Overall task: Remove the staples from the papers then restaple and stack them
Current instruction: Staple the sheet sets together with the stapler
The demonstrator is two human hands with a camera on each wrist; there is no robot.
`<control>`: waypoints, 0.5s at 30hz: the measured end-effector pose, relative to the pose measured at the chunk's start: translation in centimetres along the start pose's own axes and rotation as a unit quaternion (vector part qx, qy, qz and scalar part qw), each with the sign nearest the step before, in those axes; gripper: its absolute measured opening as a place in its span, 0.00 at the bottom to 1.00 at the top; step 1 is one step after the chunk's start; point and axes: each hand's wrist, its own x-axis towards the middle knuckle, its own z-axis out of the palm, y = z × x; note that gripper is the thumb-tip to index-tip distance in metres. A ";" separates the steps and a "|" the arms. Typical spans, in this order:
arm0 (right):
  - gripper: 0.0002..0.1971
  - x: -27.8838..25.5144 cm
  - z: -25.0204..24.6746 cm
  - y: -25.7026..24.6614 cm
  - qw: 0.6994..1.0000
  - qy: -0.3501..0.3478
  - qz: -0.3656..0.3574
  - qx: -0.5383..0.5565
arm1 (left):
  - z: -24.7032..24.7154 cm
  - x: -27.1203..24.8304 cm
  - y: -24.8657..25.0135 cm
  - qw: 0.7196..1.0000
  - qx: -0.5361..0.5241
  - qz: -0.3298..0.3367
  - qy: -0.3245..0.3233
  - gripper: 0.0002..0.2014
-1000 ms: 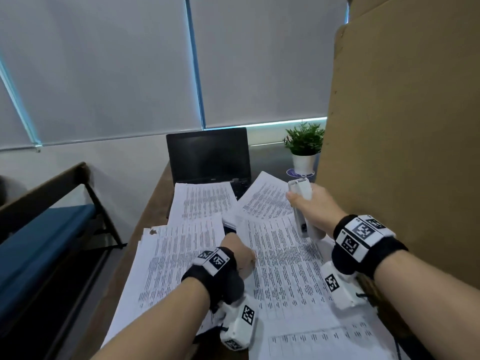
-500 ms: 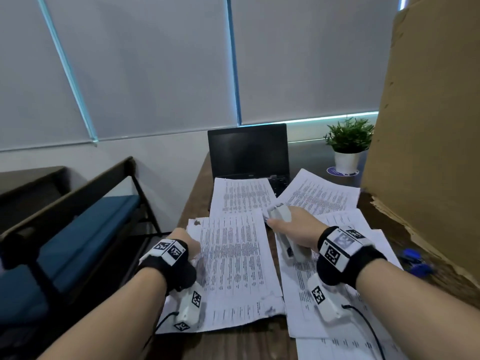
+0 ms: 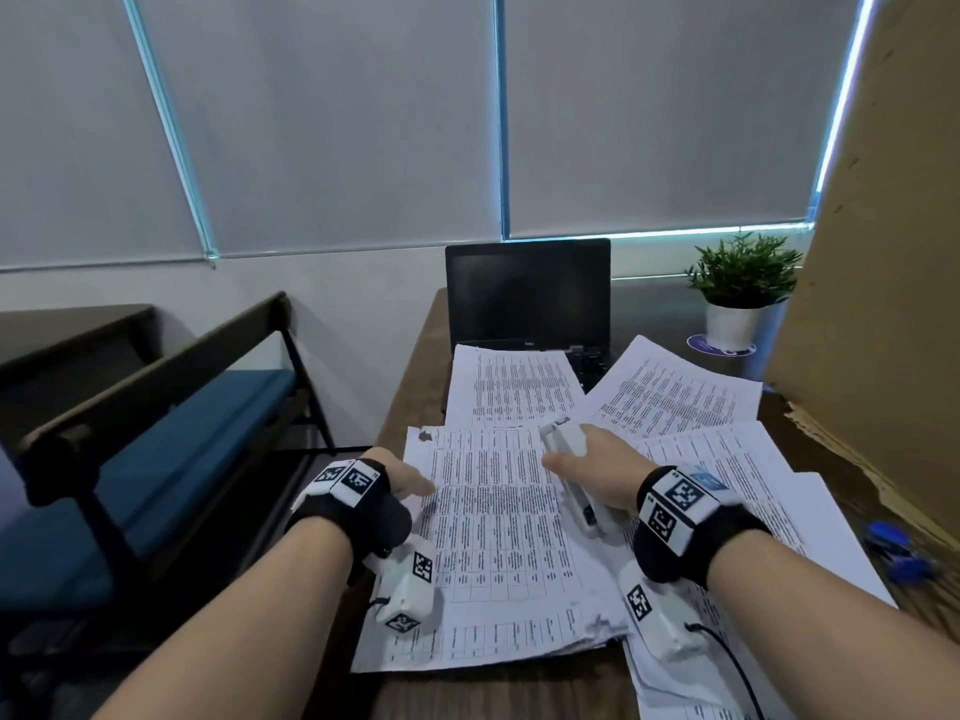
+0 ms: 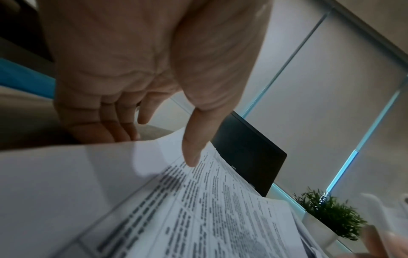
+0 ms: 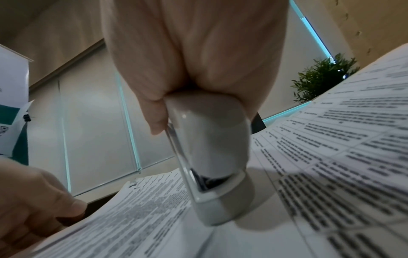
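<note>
1. The fingers (image 5: 154,120) of the right hand (image 3: 597,470) are curled tight around a white stapler (image 3: 569,470); in the right wrist view the stapler (image 5: 212,157) fills the centre of the frame, and its lower end is just above the printed sheets or touching them; I cannot tell which.
2. In the head view the stapler lies along the right hand, a little right of the frame centre, with its far end pointing to the upper left, over the right edge of the nearest paper set (image 3: 498,537).
3. The fingers (image 4: 123,122) of the left hand (image 3: 405,480) are bent down at the left edge of this paper set, and the thumb (image 4: 194,150) lies straight on the top sheet, so the hand pinches the edge of the papers. In the left wrist view the edge of the sheets (image 4: 154,200) is lifted a little under the thumb.
4. The nearest paper set has a torn corner (image 3: 426,436) at its upper left, and it overlaps the other sets.
5. More printed papers (image 3: 675,392) are spread on the brown desk (image 3: 410,387), above and to the right of the hands.
6. Behind the papers, at the centre of the head view, an open black laptop (image 3: 527,293) stands with a dark screen.
7. At the right there is a small green plant in a white pot (image 3: 743,288), and beside it a big sheet of cardboard (image 3: 883,252).
8. Small blue things (image 3: 898,548) lie at the right edge, too blurred to name.
9. At the left a blue bench (image 3: 156,459) stands beside the desk.
</note>
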 end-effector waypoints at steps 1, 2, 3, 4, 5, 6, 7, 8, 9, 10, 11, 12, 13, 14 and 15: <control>0.11 0.0 -0.1 0.2 1.000 0.006 -0.003 0.007 | 0.1 0.2 -0.2 1.000 -0.003 -0.003 -0.004 0.21; 0.10 -0.1 -0.2 0.4 1.000 0.012 -0.002 0.017 | 0.2 0.4 -0.3 1.000 -0.008 -0.004 -0.003 0.18; 0.09 -0.2 -0.3 0.5 0.999 0.017 0.004 0.028 | 0.2 0.5 -0.4 1.000 -0.014 0.000 -0.002 0.15; 0.08 -0.2 -0.3 0.6 0.999 0.022 0.009 0.037 | 0.2 0.4 -0.6 1.000 -0.012 0.005 -0.006 0.14; 0.07 -0.3 -0.4 0.6 0.999 0.027 0.015 0.041 | 0.2 0.4 -0.7 1.000 -0.003 0.012 -0.010 0.14; 0.07 -0.3 -0.3 0.7 0.999 0.029 0.015 0.040 | 0.3 0.3 -0.8 1.000 0.007 0.017 -0.014 0.13; 0.07 -0.3 -0.3 0.6 0.999 0.029 0.016 0.036 | 0.4 0.2 -0.8 1.000 0.016 0.020 -0.015 0.14; 0.07 -0.3 -0.2 0.6 0.999 0.027 0.014 0.031 | 0.6 0.0 -0.7 1.000 0.017 0.017 -0.019 0.16; 0.09 -0.3 0.0 0.5 0.999 0.024 0.013 0.025 | 0.8 -0.1 -0.5 1.000 0.010 0.014 -0.023 0.17; 0.11 -0.2 0.0 0.5 0.999 0.022 0.013 0.021 | 1.0 -0.4 0.0 1.000 0.000 0.011 -0.024 0.17; 0.12 -0.2 0.1 0.6 1.000 0.022 0.013 0.018 | 1.2 -0.6 0.5 1.000 -0.002 0.012 -0.020 0.17; 0.12 -0.2 0.1 0.6 0.999 0.024 0.014 0.020 | 1.3 -0.8 0.9 1.000 0.006 0.016 -0.014 0.16; 0.12 -0.3 0.1 0.6 0.999 0.027 0.015 0.024 | 1.3 -1.0 1.2 1.000 0.016 0.021 -0.008 0.15; 0.11 -0.3 0.1 0.7 0.999 0.030 0.017 0.028 | 1.3 -1.1 1.4 0.999 0.019 0.026 0.003 0.14; 0.11 -0.4 0.1 0.8 0.999 0.035 0.017 0.029 | 1.4 -1.1 1.5 0.999 0.014 0.030 0.017 0.14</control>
